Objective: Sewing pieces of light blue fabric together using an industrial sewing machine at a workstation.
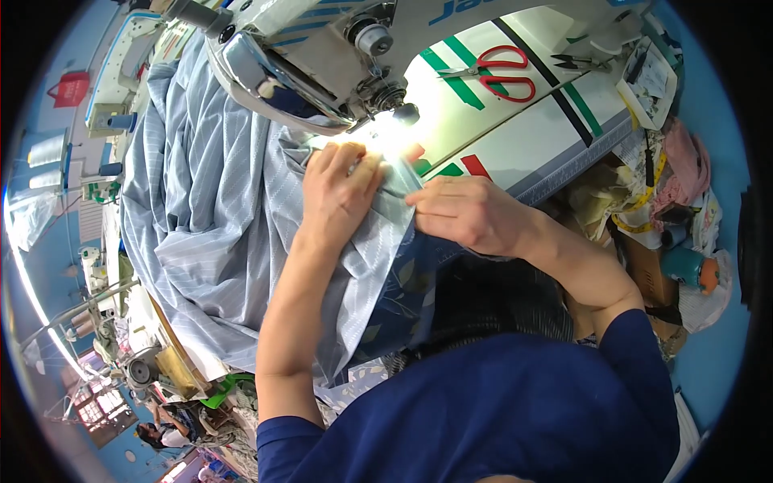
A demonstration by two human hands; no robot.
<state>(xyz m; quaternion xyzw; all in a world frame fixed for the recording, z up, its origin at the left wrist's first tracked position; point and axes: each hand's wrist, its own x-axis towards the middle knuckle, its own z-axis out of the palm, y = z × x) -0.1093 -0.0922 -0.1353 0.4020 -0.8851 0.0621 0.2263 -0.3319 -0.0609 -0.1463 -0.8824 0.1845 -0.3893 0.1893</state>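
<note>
A light grey-blue striped fabric lies in folds over the left of the sewing machine table and hangs toward my lap. My left hand presses on it with bent fingers just in front of the machine's lit needle area. To the right, my right hand pinches the fabric's edge between thumb and fingers, close to the table's front edge. The sewing machine stands above both hands. Its needle and presser foot are lost in the glare of the lamp.
Red-handled scissors and dark thread snips lie on the table right of the needle. A ruler strip runs along its front edge. Cloth scraps and a teal thread cone sit at the right. Another person is far lower left.
</note>
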